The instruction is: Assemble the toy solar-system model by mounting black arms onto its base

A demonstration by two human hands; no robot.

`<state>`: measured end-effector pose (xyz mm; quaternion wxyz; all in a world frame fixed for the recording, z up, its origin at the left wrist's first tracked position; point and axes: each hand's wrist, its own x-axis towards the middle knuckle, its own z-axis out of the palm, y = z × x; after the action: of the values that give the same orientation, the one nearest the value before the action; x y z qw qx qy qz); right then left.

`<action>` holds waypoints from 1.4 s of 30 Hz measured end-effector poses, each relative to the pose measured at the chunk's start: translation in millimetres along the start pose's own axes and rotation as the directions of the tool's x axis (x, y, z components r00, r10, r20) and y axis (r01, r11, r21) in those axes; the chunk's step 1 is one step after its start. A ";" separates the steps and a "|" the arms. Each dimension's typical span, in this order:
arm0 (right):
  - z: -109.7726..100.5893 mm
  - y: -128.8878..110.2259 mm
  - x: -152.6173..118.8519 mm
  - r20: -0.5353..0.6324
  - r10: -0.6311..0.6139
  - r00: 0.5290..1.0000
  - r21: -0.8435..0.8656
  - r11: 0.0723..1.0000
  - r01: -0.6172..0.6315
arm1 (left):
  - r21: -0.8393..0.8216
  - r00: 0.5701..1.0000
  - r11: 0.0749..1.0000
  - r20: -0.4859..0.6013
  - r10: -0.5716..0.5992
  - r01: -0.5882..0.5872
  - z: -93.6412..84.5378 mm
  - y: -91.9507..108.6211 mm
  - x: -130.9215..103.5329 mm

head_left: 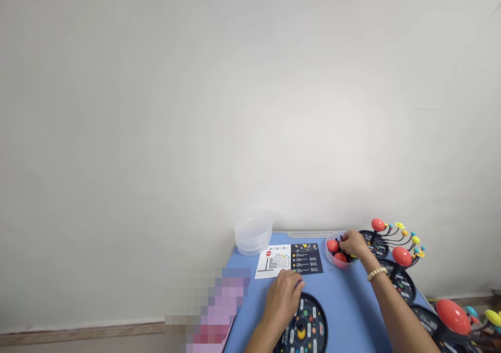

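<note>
My right hand (354,243) reaches into a clear plastic bowl (329,258) at the back of the table. Its fingers are pinched on a small black part, mostly hidden by the fingers. Red balls (340,259) and more black parts lie in that bowl. My left hand (285,293) is over the far left edge of a round black base (313,319) printed with coloured planets. The left fingers are curled together, and whatever they may hold is hidden. Just beyond them lies a printed instruction sheet (274,264) with a diagram of the model.
Finished planet models with red balls (402,256) and curved arms stand along the blue table's (340,301) right side. Stacked clear containers (253,235) are at the back left corner. A pale wall (250,107) rises behind. A blurred pinkish patch (223,306) is beside the left edge.
</note>
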<state>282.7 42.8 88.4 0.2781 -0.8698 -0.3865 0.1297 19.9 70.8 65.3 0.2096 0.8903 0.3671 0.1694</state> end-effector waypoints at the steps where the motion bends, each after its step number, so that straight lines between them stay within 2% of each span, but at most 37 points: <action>1: -0.9 0.7 -0.4 -0.012 0.001 1.000 0.035 0.999 0.000 | 0.000 1.000 1.000 -0.003 0.002 -0.002 0.1 0.1 -0.1; 7: -23.4 -5.0 -21.6 -0.095 -0.054 0.994 0.263 0.962 0.077 | -0.037 0.998 0.999 -0.060 0.005 -0.007 3.4 -3.8 0.9; 11: -32.1 -7.9 -58.9 -0.031 -0.160 0.987 0.428 0.890 0.158 | -0.170 0.984 0.982 -0.173 0.051 -0.081 10.8 -7.6 3.6; 12: -30.3 -6.9 -68.5 0.005 -0.195 0.981 0.480 0.861 0.169 | -0.217 0.977 0.970 -0.202 0.069 -0.114 13.5 -7.8 4.3; 13: -27.1 -5.2 -77.0 0.063 -0.243 0.968 0.594 0.788 0.160 | -0.263 0.970 0.953 -0.226 0.087 -0.147 16.3 -7.4 4.9; 15: -18.3 -0.1 -89.6 0.151 -0.274 0.950 0.721 0.688 0.084 | -0.344 0.962 0.918 -0.245 0.116 -0.199 21.1 -5.2 5.3; 17: -9.4 5.9 -95.6 0.205 -0.258 0.944 0.773 0.635 0.006 | -0.392 0.963 0.893 -0.233 0.137 -0.222 23.9 -1.7 4.7; 22: 4.1 16.7 -95.2 0.266 -0.202 0.943 0.810 0.578 -0.105 | -0.414 0.965 0.877 -0.187 0.182 -0.245 23.0 5.9 3.6; 29: 21.3 23.5 -94.6 0.398 -0.213 0.892 0.840 0.476 -0.261 | -0.428 0.962 0.865 -0.047 0.268 -0.262 27.7 13.4 19.3; 32: 25.1 25.5 -93.3 0.395 -0.193 0.898 0.842 0.467 -0.269 | -0.472 0.977 0.858 -0.038 0.211 -0.204 32.8 16.0 24.4; 38: 19.5 33.2 -90.6 0.327 -0.166 0.930 0.864 0.452 -0.223 | -0.570 0.993 0.814 -0.100 0.064 -0.110 35.2 8.8 24.5; 42: 9.3 31.7 -84.2 0.151 -0.131 0.980 0.902 0.423 -0.082 | -0.589 0.994 0.805 -0.109 0.006 -0.069 35.2 2.1 25.7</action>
<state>241.4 -33.6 63.2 0.6634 -0.5608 -0.2942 0.3984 54.5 79.3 40.0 0.4543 0.7778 0.2884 0.3247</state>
